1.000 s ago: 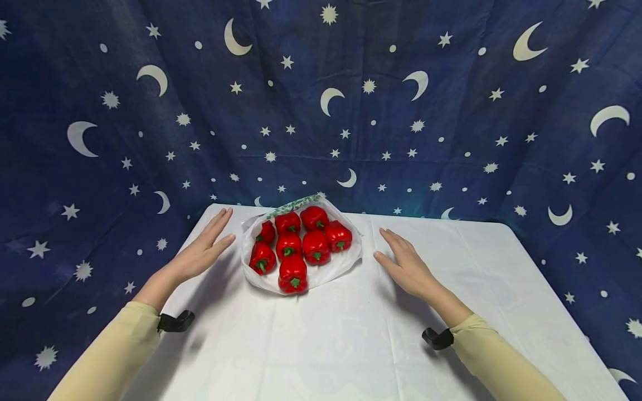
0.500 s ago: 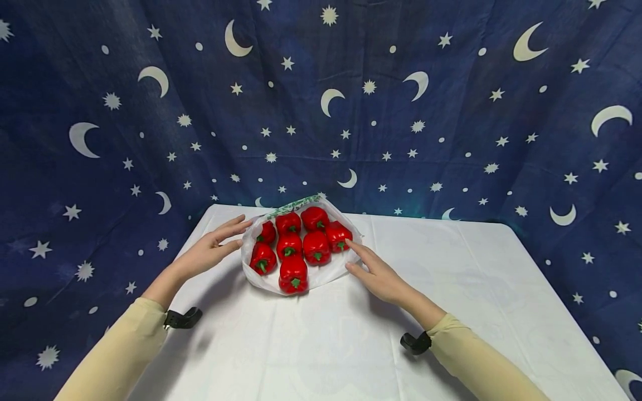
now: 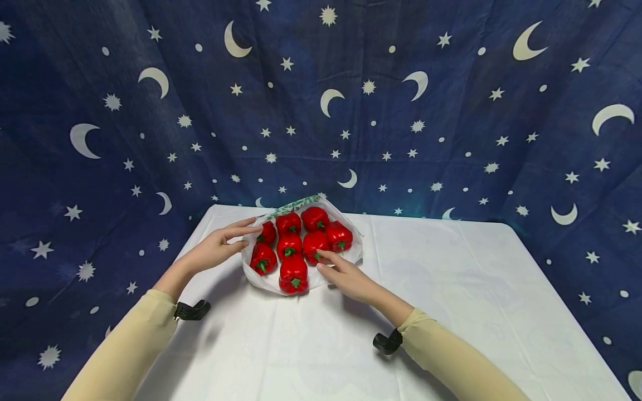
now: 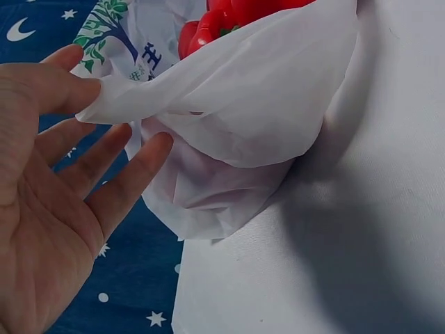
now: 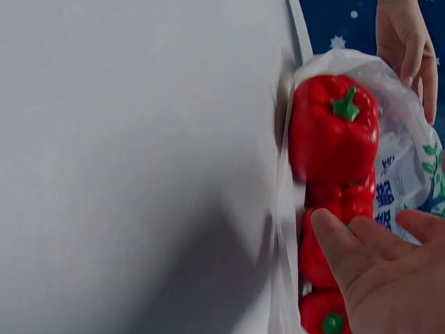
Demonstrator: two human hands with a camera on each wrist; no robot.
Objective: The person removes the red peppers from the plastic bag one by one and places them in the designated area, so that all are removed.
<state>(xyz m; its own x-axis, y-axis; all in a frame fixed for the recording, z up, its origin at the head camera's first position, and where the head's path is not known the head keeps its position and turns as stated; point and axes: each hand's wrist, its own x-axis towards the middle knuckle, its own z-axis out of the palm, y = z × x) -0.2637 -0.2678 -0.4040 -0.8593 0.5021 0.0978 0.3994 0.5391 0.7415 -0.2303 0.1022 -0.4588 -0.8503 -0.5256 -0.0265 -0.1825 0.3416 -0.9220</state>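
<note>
Several red bell peppers with green stems lie in a white plastic bag with its mouth spread wide. The left hand is at the bag's left rim; in the left wrist view its thumb meets the rim while the other fingers stay spread and loosely bent. Over the bag's front right edge reaches the right hand, its fingertips close to a pepper in the middle. Nothing is gripped by the right fingers, which extend above the peppers; whether they touch one, I cannot tell.
The bag rests on a table with a white cloth, near its back edge. Behind hangs a dark blue curtain with moons and stars. A black band with a camera sits on each wrist.
The right hand has moved left from beside the bag to over its front right edge, near the middle peppers. The left hand has moved right to the bag's rim. The peppers have not moved.
</note>
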